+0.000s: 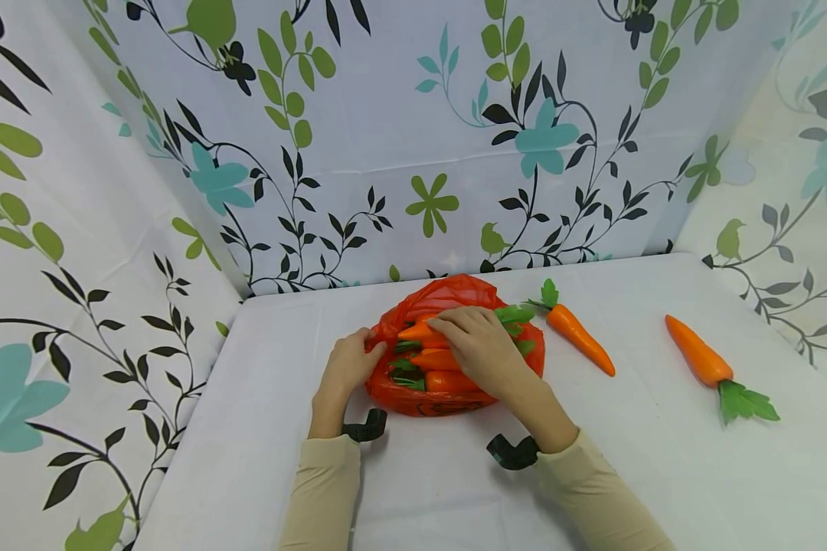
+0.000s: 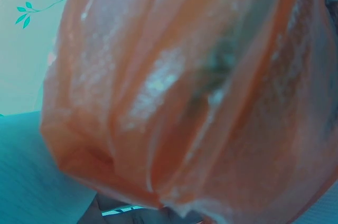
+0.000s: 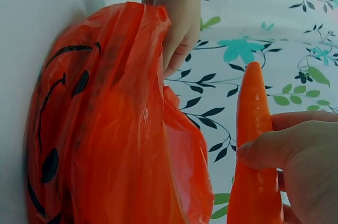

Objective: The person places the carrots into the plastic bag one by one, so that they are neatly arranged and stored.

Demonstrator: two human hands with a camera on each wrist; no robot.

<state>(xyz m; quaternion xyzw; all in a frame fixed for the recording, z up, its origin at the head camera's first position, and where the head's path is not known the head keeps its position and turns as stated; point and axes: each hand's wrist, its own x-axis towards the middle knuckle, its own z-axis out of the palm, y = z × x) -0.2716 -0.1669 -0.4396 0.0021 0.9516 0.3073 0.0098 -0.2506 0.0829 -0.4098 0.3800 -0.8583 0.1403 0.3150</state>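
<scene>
A red plastic bag (image 1: 455,295) lies with its mouth open, several orange toy carrots (image 1: 451,381) with green leaves inside it. At its left rim is my left hand (image 1: 348,363), pinching the thin plastic between thumb and fingers. My right hand (image 1: 481,348) is over the bag's mouth and grips a carrot (image 3: 256,129) around its middle, the pointed end toward the left in the head view. In the right wrist view the bag's side (image 3: 116,113) shows black printed marks. Crumpled plastic (image 2: 158,102) fills most of the left wrist view and hides most of that hand.
One loose carrot (image 1: 579,337) lies just right of the bag, and another carrot (image 1: 697,352) farther right. Both rest on the white tablecloth (image 1: 627,451). A leaf-patterned curtain (image 1: 386,138) hangs behind and at both sides. Each wrist wears a black camera mount (image 1: 513,453).
</scene>
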